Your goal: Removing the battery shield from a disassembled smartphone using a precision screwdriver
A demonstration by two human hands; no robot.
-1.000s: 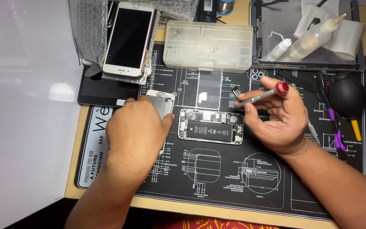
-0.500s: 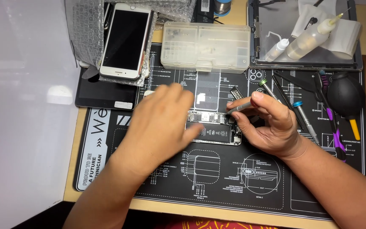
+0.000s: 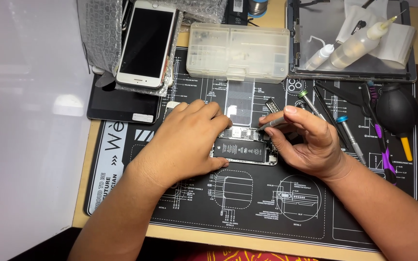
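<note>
An opened phone body (image 3: 244, 148) with a black battery lies on the black repair mat (image 3: 267, 212). My left hand (image 3: 185, 142) rests flat on its left end and holds it down. Just to its right, my right hand (image 3: 310, 140) pinches a thin grey screwdriver (image 3: 271, 123), whose tip points down-left at the phone's top edge. A small dark part (image 3: 272, 105) lies on the mat just above the tool.
A white phone (image 3: 146, 43) lies on bubble wrap at the back left over a dark tablet (image 3: 122, 101). A clear parts box (image 3: 240, 50) sits behind the mat. Back right is a tray with squeeze bottles (image 3: 359, 41). Screwdrivers (image 3: 349, 130) and a black blower (image 3: 396, 108) lie to the right.
My left hand slid right from the mat onto the opened phone. My right hand lowered the screwdriver from a raised position to the phone's top edge.
</note>
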